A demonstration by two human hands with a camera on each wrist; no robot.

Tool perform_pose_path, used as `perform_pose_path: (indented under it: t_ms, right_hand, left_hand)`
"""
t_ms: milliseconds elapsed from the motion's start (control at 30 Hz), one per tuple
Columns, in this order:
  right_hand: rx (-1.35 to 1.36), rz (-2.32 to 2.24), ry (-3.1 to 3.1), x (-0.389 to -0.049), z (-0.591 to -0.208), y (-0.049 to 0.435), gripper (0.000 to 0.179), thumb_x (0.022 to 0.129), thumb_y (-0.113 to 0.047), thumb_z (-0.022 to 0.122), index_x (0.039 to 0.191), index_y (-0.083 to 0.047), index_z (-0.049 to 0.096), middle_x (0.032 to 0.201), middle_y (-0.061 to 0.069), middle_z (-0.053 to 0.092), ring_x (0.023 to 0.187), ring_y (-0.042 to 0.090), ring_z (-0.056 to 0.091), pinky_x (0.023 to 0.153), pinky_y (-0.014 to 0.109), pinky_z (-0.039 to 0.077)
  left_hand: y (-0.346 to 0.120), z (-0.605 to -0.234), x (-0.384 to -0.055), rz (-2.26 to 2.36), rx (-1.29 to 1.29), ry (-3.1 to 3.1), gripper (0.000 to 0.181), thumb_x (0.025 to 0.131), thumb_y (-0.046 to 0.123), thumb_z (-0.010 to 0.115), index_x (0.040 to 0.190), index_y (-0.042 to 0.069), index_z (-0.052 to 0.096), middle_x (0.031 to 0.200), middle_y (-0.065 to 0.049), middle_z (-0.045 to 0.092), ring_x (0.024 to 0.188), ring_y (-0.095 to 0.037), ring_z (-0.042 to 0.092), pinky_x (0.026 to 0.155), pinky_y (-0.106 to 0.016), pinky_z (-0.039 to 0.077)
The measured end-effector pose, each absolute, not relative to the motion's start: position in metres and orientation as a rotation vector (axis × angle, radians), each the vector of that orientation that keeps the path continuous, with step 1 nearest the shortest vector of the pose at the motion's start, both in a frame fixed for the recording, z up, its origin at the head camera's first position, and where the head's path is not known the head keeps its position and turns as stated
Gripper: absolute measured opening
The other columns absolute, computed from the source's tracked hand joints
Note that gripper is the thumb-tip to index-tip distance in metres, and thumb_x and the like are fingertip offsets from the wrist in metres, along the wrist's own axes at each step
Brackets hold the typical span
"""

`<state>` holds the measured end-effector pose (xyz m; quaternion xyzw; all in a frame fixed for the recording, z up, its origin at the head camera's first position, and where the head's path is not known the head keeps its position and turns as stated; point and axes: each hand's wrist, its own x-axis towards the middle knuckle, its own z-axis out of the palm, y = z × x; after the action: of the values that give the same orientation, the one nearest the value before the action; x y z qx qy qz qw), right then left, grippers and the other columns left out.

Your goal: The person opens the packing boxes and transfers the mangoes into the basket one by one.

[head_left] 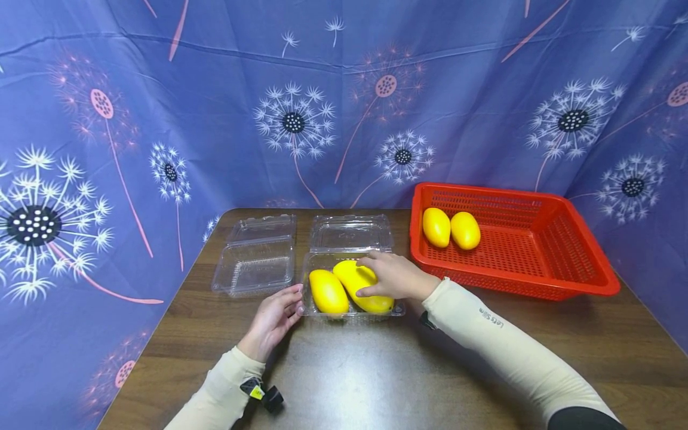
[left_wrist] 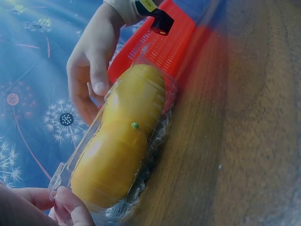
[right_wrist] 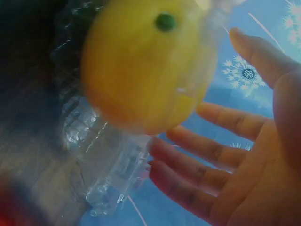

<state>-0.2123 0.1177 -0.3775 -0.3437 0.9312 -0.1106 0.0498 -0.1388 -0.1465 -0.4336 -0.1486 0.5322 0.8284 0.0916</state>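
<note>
Two yellow mangoes lie side by side in a clear plastic clamshell box whose lid (head_left: 352, 233) is folded back. The left mango (head_left: 328, 291) is fully visible from above, while the right mango (head_left: 357, 283) is partly covered by my right hand (head_left: 395, 276). That hand is over the box's right side, its fingers spread and the thumb apart; the right wrist view has its fingertips (right_wrist: 204, 109) right at the mango's edge. My left hand (head_left: 276, 319) pinches the box's near left rim between thumb and fingers, seen at the plastic tab (left_wrist: 57, 181) in the left wrist view.
A second clear clamshell box (head_left: 255, 266) stands unfolded to the left. At the right, a red plastic basket (head_left: 537, 272) holds two more mangoes (head_left: 436, 227) at its left end. Behind the wooden table (head_left: 333, 370) hangs a blue dandelion-patterned cloth (head_left: 215, 119).
</note>
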Motion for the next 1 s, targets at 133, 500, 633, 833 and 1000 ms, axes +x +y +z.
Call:
perform_pose_path:
  t_ms: [133,500,633,833,1000]
  right_hand:
    - [-0.994,-0.32,2.841,-0.211,-0.382,0.116,0.074,0.078,-0.056,0.073,0.135,-0.012,0.055,0.132,0.014,0.057,0.11,0.035,0.062,0.091,0.051,0.054]
    - [-0.872,-0.269,2.847,-0.206,-0.39,0.108,0.089,0.073,-0.059,0.076,0.141,-0.01,0.046,0.123,0.019,0.061,0.1,0.034,0.063,0.083,0.049,0.055]
    - [-0.833,-0.25,2.842,-0.205,-0.392,0.103,0.091,0.074,-0.056,0.076,0.143,-0.007,0.044,0.124,0.021,0.062,0.104,0.035,0.063,0.084,0.051,0.055]
    - [-0.78,-0.238,2.815,-0.205,-0.393,0.097,0.095,0.075,-0.055,0.076,0.146,-0.005,0.037,0.126,0.022,0.061,0.111,0.038,0.06,0.089,0.052,0.053]
    - [-0.74,-0.209,2.817,-0.206,-0.394,0.093,0.099,0.074,-0.055,0.076,0.147,-0.004,0.034,0.125,0.02,0.062,0.112,0.037,0.059,0.088,0.052,0.053]
  left_hand:
    - [-0.146,-0.434,-0.139,2.451,-0.447,1.586,0.026,0.092,0.004,0.059,0.117,-0.001,0.06,0.087,0.003,0.059,0.068,-0.003,0.055,0.066,-0.014,0.05]
    - [-0.144,-0.434,-0.144,2.388,-0.583,1.618,0.039,0.096,0.001,0.052,0.133,-0.007,0.046,0.087,0.004,0.057,0.065,-0.004,0.052,0.063,-0.015,0.048]
    - [-0.144,-0.436,-0.145,2.381,-0.587,1.628,0.039,0.096,0.001,0.051,0.133,-0.008,0.046,0.087,0.004,0.057,0.065,-0.004,0.052,0.064,-0.015,0.049]
    - [-0.144,-0.436,-0.144,2.385,-0.591,1.632,0.035,0.095,0.0,0.052,0.129,-0.006,0.05,0.086,0.004,0.058,0.066,-0.005,0.052,0.064,-0.015,0.049]
    - [-0.144,-0.435,-0.143,2.385,-0.575,1.637,0.036,0.095,0.002,0.053,0.13,-0.006,0.049,0.087,0.005,0.059,0.067,-0.004,0.053,0.065,-0.015,0.048]
